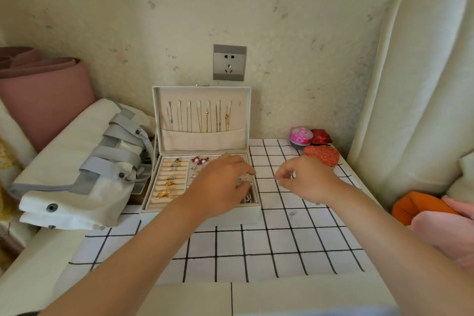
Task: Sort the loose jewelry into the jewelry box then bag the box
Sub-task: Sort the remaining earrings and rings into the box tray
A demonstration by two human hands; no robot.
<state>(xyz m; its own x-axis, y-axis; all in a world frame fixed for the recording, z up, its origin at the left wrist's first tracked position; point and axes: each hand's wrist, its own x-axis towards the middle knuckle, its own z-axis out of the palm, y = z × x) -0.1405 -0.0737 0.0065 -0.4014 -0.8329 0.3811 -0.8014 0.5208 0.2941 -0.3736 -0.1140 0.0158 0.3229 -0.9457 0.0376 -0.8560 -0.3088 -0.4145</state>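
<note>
1. The box [236, 217] stands open at the back left corner of the table [256, 251], its lid upright against the wall. Rings [170, 183] fill the left rolls and chains [202, 117] hang in the lid.
2. My left hand [220, 182] is over the box's right compartments, fingers bent down onto a small pale card [243, 178]. I cannot tell whether I pinch it or only touch it.
3. My right hand [307, 179] hovers just right of the box, thumb and forefinger nipped narrow. If a piece sits between them, it is too small to see.
4. One loose stud [291, 213] lies on the table near the box's front right corner.
5. I judge the stud to be light, hard and quick to roll or slip. It wants a fingertip pinch from above, straight down.
6. The box looks stiff and probably light. I would shut the lid first, then take it by both side walls and keep it level so nothing spills.
7. The bag [77, 187] lies flat off the table's left edge. It is soft, so its mouth will need holding open.
</note>
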